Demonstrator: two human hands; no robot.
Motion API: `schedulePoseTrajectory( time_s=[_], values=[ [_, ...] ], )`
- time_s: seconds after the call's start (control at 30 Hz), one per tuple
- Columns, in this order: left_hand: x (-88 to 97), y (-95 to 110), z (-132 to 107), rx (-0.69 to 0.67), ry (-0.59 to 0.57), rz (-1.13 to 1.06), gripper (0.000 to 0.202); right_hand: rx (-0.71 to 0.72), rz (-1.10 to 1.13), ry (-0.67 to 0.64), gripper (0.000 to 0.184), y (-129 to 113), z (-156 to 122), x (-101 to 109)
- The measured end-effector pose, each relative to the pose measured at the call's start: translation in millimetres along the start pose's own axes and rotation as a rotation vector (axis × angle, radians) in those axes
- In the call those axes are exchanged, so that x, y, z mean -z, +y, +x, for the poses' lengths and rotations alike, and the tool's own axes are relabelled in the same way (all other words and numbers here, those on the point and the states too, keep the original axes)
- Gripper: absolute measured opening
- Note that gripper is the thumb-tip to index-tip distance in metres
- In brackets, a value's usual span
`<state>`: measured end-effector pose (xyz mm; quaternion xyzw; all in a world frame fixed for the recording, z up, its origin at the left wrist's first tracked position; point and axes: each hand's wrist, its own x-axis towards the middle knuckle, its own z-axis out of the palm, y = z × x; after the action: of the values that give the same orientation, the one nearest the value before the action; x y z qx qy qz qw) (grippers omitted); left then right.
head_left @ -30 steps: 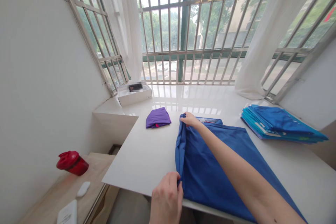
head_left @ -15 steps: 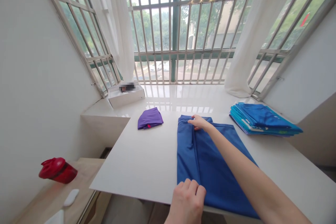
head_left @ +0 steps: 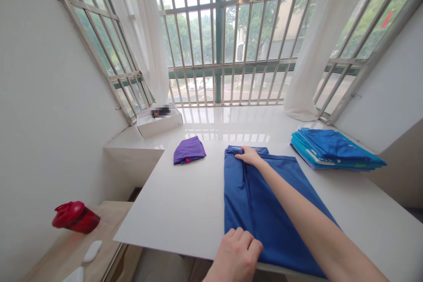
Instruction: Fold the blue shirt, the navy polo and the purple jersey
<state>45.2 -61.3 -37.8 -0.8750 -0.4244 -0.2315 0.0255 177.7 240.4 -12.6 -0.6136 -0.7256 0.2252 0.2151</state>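
Observation:
A smooth blue garment (head_left: 274,211) lies on the white table, its left side folded over in a long strip. At its far end my right hand (head_left: 249,156) has thumb and fingers closed on the cloth of the strip, near a narrow opening in the fabric. My left hand (head_left: 236,251) is curled at the near left corner, closed on the garment's edge by the table's front; its fingertips are hidden. To the left sits a small folded purple cloth (head_left: 189,150) with a pink spot. A stack of folded blue and turquoise cloths (head_left: 333,149) stands on the right.
The white table (head_left: 172,211) meets a glossy window sill (head_left: 214,123) behind it. An open white box (head_left: 160,127) rests on the sill at left. Lower left, a red shaker bottle (head_left: 76,217) lies on a wooden surface (head_left: 107,211). Barred windows and white curtains stand beyond.
Both hands hold nearly the same places on the garment. My left hand has shifted very slightly right. The camera view has moved a little.

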Motion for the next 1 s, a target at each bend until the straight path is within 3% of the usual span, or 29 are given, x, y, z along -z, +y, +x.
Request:
schedulePoseTrajectory(
  time_s=[0.17, 0.43, 0.57, 0.77, 0.87, 0.93, 1.0],
  values=[
    [5.9, 2.1, 4.5, -0.032, 0.011, -0.034, 0.031, 0.043, -0.056, -0.015, 0.022, -3.4, 0.3, 2.2],
    [-8.2, 0.0, -0.6, -0.042, 0.088, -0.075, 0.032, 0.146, -0.072, -0.032, 0.027, -1.5, 1.6, -1.9],
    [-6.5, -0.3, 0.3, -0.049, 0.14, -0.107, 0.032, 0.155, -0.071, -0.021, 0.03, 2.9, 3.4, -7.6],
    [4.1, 1.9, 2.5, -0.037, 0.077, -0.133, 0.02, 0.205, -0.04, 0.042, 0.023, 7.3, -0.2, -6.6],
    [13.1, 4.3, 8.8, 0.055, 0.034, -0.172, 0.01, 0.184, -0.028, 0.115, 0.021, 11.1, -4.3, -3.4],
    [23.1, 6.6, 18.2, 0.192, -0.016, -0.169, 0.006, 0.159, -0.022, 0.145, 0.023, 13.6, -5.4, -2.4],
    [34.3, 9.2, 30.3, 0.339, -0.09, -0.151, 0.014, 0.154, -0.014, 0.14, 0.022, 15.3, -4.8, -2.7]
  ],
)
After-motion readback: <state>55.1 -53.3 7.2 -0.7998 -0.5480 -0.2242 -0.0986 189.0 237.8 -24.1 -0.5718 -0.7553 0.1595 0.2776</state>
